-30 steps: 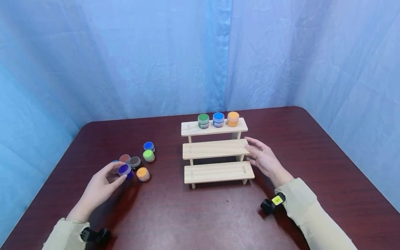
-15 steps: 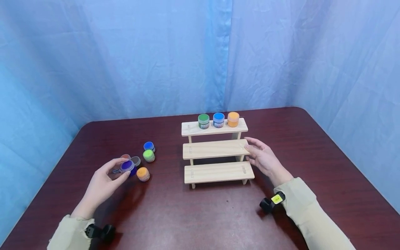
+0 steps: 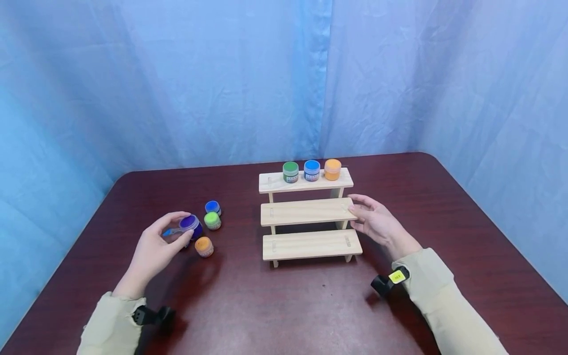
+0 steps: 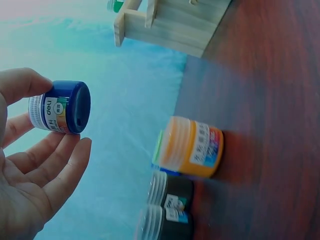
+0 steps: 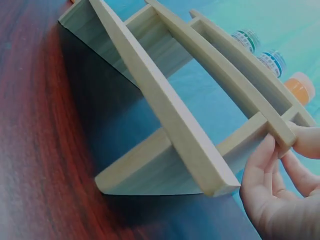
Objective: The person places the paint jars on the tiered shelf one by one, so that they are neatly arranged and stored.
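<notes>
My left hand (image 3: 153, 249) pinches a dark blue paint jar (image 4: 60, 107) between thumb and fingers. In the left wrist view the jar is tipped on its side relative to the camera and apart from the other jars. A three-step wooden display rack (image 3: 306, 212) stands at the middle of the table. The right hand (image 3: 377, 224) grips the right end of its middle board, thumb on top and fingers below, as the right wrist view shows. On the top step sit a green jar (image 3: 290, 172), a blue jar (image 3: 312, 171) and an orange jar (image 3: 332, 169).
Left of the rack, an orange jar (image 3: 204, 246), a light green jar (image 3: 212, 221) and a blue jar (image 3: 213, 207) stand on the table (image 3: 284, 305). Two dark jars show in the left wrist view, including a black jar (image 4: 177, 192). A blue curtain (image 3: 222, 88) hangs behind.
My left hand has lifted the dark blue jar and carried it rightward and away from me, over the group of jars. The right hand keeps its grip on the rack.
</notes>
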`<state>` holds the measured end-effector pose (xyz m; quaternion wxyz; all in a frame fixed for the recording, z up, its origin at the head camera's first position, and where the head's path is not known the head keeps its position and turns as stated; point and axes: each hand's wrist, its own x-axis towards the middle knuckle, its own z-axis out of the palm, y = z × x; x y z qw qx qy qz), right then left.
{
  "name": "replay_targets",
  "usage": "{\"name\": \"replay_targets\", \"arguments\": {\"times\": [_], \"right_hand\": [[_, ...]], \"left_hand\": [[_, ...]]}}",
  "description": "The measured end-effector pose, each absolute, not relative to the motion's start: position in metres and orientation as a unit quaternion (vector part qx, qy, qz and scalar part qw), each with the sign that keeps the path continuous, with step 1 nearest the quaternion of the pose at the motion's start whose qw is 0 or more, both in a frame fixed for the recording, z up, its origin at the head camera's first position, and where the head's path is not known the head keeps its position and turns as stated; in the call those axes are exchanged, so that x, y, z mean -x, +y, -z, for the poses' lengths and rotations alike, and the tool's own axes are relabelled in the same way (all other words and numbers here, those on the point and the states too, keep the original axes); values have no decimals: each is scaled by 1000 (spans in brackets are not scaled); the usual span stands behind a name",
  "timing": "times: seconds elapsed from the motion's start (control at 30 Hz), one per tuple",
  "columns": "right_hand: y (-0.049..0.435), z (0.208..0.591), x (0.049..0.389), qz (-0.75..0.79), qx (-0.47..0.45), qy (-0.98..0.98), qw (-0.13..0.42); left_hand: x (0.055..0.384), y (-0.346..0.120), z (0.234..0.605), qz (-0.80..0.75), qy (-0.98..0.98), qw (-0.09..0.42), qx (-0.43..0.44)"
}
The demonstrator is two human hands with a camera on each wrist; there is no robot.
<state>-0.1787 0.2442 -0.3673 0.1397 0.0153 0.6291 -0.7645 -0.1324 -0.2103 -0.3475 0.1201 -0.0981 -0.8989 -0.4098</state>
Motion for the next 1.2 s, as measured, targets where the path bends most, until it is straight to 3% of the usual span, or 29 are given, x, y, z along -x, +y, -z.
{"name": "replay_targets", "arguments": {"times": [0.7, 1.2], "right_hand": [[245, 366, 180, 786, -21, 599, 156], [246, 367, 179, 792, -27, 589, 156]], "left_hand": [[147, -186, 329, 446, -877, 127, 121], [168, -156, 296, 500, -834, 135, 188]]}}
